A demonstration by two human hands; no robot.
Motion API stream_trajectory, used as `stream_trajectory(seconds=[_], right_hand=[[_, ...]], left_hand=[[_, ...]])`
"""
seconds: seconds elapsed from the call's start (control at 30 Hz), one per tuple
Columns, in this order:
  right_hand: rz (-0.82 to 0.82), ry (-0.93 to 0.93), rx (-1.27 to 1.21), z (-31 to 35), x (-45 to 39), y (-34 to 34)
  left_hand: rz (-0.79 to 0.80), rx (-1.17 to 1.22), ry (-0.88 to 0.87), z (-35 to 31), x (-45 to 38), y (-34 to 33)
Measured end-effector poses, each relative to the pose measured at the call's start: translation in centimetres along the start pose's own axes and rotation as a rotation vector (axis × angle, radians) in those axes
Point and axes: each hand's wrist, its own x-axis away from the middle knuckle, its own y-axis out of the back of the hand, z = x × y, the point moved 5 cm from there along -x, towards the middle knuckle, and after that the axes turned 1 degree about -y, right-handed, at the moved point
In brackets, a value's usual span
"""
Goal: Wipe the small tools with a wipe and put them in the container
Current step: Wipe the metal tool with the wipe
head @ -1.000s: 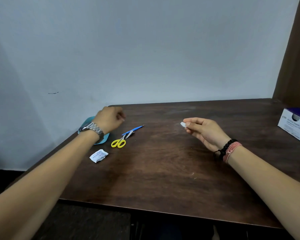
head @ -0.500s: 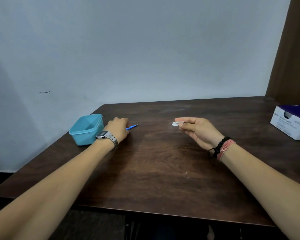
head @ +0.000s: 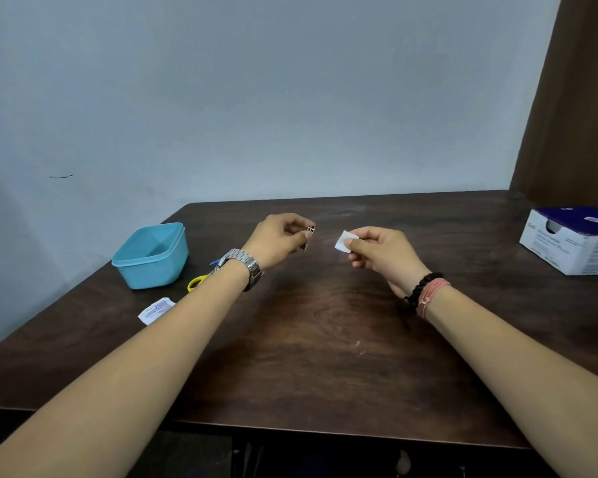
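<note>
- Change noted: half a second ago my left hand lay on the bench just right of the blue container, over the tools. It is now raised above the bench, well to the right of the container, its fingers curled round a small metal tool. The item is partly hidden by my fingers; it appears to be a nail clipper, though I cannot confirm this.
- My right hand, further right of the container, pinches the white wipe between thumb and fingertips, as in the earlier views. It has edged closer to the left hand.
- Tool and wipe sit near each other but apart; no contact yet.
- Left on the bench: the yellow-handled scissors and a blue-tipped item, both just right of the container and partly hidden behind my left wrist. A torn white sachet lies in front of the container.
- The container shows nothing inside from this angle.
- Assessment: pick-up of one tool is complete; wiping is the step now due. Nothing has been put away, so the task is at an early stage.
</note>
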Motion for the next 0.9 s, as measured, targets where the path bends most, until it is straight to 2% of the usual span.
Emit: stream_trajectory(seconds=[0.1,0.2,0.33,0.7,0.9], right_hand=[[-0.054,0.031,0.100,0.0,-0.1,0.4],[-0.086,0.058,0.202,-0.2,-0.2,0.5],[-0.057,0.085,0.262,-0.1,0.1,-0.2],[0.155,-0.007,0.060,-0.1,0.8,-1.7],[0.143,-0.063,-0.045,-0.4,0.7,-1.3]], left_hand=[[0.055,0.311,0.057,-0.1,0.0,-2.0],[0.088,0.483,0.077,0.0,0.4,-3.5],[0.100,0.442,0.041,0.3,1.0,-4.4],[-0.029,0.372,-0.006,0.9,0.9,-3.3],[-0.008,0.276,-0.085,0.6,1.0,-3.4]])
